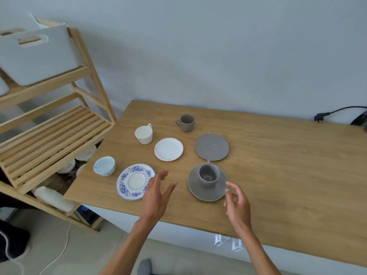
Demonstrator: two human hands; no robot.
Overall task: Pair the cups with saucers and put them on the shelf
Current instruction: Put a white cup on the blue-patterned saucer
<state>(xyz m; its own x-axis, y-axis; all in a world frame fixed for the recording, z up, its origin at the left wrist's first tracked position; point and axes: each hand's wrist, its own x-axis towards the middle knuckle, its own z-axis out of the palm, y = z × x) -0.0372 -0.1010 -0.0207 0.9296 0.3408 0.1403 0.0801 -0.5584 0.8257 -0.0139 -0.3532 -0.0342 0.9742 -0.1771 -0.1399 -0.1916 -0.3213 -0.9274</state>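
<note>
Item: grey cup (208, 175) seated on grey saucer (207, 183), near table edge, centre of view.
Hands: left hand (156, 197) at its 9 o'clock, fingers straight and spread, holding nothing; right hand (237, 203) at its 4 o'clock, fingers loosely curved, empty, fingertips just beside the saucer rim.
Handling advice: likely lift by the saucer rim from both sides, kept level so the cup does not slide, then carry to the slatted wooden shelf (49, 135) at 10 o'clock.
Unpaired: second grey cup (186, 122), grey saucer (211, 147), white cup (144, 134), white saucer (168, 149), blue-patterned cup (104, 166), blue floral saucer (135, 181).
Obscured: seated cup's handle mostly hidden behind it; crockery below the shelf indistinct.
</note>
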